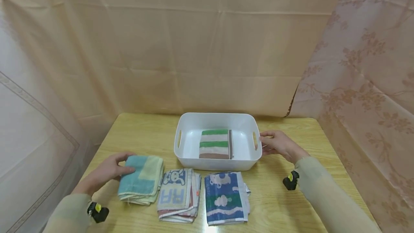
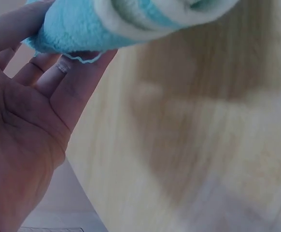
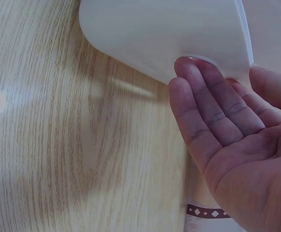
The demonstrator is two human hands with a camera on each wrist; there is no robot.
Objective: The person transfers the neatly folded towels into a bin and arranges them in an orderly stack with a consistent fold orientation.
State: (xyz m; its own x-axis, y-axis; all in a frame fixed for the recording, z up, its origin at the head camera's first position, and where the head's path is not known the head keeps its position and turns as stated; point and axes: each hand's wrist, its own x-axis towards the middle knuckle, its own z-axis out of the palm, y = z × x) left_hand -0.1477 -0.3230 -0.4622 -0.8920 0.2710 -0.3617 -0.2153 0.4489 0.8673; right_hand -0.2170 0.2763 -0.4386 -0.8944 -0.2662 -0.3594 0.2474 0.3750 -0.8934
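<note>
My left hand (image 1: 108,171) pinches the left edge of a folded teal and pale-yellow towel (image 1: 142,177), thumb on top and fingers beneath. In the left wrist view the towel's fluffy teal fold (image 2: 77,29) lies between thumb and fingers. At the right end of a white plastic bin (image 1: 213,164), my right hand (image 1: 279,145) touches the outer wall near the handle hole. Up close in the right wrist view, the fingers (image 3: 213,106) are loosely extended against the wall, the thumb by the rim. Inside the bin lies a folded green, white and brown striped towel (image 1: 215,144).
Beside the teal towel is a folded cream towel with a blue skull pattern (image 1: 176,190). Further right lies a folded blue and green patterned towel (image 1: 226,199). All stand on a wooden table (image 1: 145,128), with a beige curtain (image 1: 207,64) hanging behind.
</note>
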